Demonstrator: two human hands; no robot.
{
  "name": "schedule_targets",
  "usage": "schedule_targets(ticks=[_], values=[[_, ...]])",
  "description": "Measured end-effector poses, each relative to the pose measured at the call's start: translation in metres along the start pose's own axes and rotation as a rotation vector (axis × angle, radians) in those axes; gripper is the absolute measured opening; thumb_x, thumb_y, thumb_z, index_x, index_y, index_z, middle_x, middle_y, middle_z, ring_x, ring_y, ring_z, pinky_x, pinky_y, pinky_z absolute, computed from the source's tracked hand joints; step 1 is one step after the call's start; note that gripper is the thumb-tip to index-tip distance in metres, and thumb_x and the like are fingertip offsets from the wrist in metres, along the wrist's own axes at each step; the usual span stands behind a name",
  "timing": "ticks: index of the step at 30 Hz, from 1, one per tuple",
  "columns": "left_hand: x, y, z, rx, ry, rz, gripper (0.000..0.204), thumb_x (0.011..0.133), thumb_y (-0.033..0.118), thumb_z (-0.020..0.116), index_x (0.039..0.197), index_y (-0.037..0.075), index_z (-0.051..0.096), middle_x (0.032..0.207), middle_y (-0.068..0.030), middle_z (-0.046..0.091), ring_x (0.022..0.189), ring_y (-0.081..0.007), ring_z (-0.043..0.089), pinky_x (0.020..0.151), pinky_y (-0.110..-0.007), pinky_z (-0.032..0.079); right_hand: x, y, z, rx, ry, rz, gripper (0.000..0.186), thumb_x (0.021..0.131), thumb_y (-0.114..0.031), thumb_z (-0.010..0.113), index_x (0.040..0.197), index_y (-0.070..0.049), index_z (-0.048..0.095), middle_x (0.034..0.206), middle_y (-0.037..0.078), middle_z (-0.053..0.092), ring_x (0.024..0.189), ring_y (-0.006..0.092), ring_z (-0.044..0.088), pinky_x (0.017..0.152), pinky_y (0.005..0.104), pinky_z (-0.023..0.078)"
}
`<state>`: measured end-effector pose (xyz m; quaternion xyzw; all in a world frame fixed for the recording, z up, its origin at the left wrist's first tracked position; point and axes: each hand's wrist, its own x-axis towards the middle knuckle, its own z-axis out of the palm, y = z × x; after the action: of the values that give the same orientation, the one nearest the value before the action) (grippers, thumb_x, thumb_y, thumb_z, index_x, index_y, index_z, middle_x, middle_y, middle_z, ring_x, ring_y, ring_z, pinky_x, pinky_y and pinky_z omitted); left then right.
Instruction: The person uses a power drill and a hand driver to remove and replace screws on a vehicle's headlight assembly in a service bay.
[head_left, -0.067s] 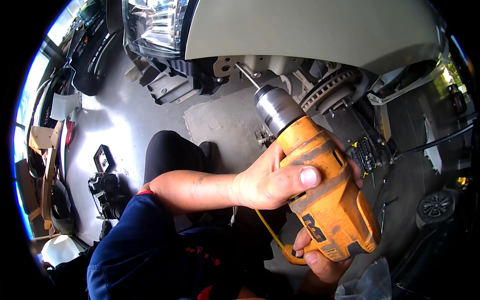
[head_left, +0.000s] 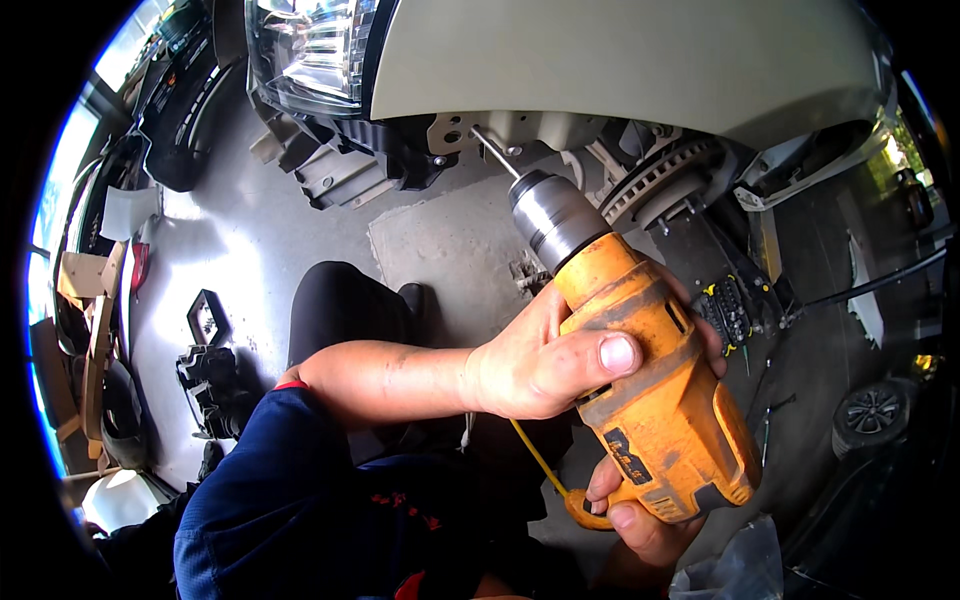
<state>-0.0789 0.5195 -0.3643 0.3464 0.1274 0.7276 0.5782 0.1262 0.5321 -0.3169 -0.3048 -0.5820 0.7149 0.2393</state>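
Observation:
A worn yellow power drill (head_left: 680,420) slants across the middle, its metal chuck (head_left: 560,218) toward the car. My left hand (head_left: 535,365) wraps round the drill body just behind the chuck, thumb on top. Lower down, my right hand (head_left: 645,530) closes round the rear grip, which the drill body mostly hides. From the chuck a thin drill bit (head_left: 497,153) reaches up to a pale metal bracket (head_left: 455,131) with holes, under the car fender (head_left: 600,70). The tip appears to meet the metal; its depth cannot be told.
A headlight (head_left: 310,55) sits left of the fender. At right are an exposed brake disc (head_left: 650,180), a tool set (head_left: 725,312) on the floor and a loose wheel (head_left: 870,413). A black bumper (head_left: 185,120) and wood pieces (head_left: 98,350) lie along the left.

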Motion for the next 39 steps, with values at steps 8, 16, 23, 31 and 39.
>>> schedule_targets(ticks=[8,16,23,31,39], values=[[-0.002,0.002,-0.001,0.032,0.011,0.012,0.079,0.09,0.053,0.071,0.142,0.003,0.038,0.131,-0.0303,0.059,0.127,-0.046,0.058,0.105,-0.06,0.048,0.002,0.003,0.003,0.035,0.007,-0.017,0.029,0.078,-0.018,0.071,0.095,0.005,0.068,0.079,0.013,0.067,0.066,0.0166,0.061,0.063,0.0272,0.051],[0.0,0.004,0.0,0.071,0.017,0.0,0.081,0.09,0.055,0.072,0.142,0.002,0.039,0.13,-0.0298,0.06,0.125,-0.0457,0.06,0.104,-0.059,0.05,0.001,0.004,0.005,0.042,0.034,-0.038,0.031,0.078,-0.02,0.071,0.096,0.005,0.067,0.081,0.013,0.067,0.066,0.0169,0.061,0.062,0.0275,0.051],[0.0,0.005,-0.001,0.081,0.015,0.005,0.079,0.091,0.055,0.07,0.141,0.003,0.039,0.13,-0.0303,0.059,0.126,-0.046,0.059,0.104,-0.059,0.05,-0.004,0.015,-0.014,0.173,-0.112,0.021,0.054,0.078,-0.004,0.071,0.129,0.002,0.053,0.104,0.015,0.067,0.091,0.0208,0.066,0.079,0.0347,0.059],[-0.001,0.006,-0.001,0.106,0.012,0.011,0.077,0.092,0.056,0.068,0.141,0.003,0.039,0.13,-0.0302,0.059,0.125,-0.0459,0.059,0.103,-0.059,0.05,-0.002,0.015,-0.016,0.16,-0.141,-0.022,0.05,0.078,-0.004,0.071,0.125,0.002,0.054,0.101,0.014,0.069,0.088,0.02,0.067,0.077,0.0341,0.058],[0.001,0.006,-0.001,0.119,0.013,-0.011,0.076,0.092,0.056,0.068,0.14,0.003,0.04,0.13,-0.0299,0.06,0.124,-0.0458,0.06,0.103,-0.058,0.05,-0.003,0.012,-0.014,0.162,-0.116,-0.008,0.049,0.078,-0.004,0.073,0.124,0.003,0.055,0.098,0.015,0.069,0.085,0.0204,0.067,0.075,0.0332,0.058]])
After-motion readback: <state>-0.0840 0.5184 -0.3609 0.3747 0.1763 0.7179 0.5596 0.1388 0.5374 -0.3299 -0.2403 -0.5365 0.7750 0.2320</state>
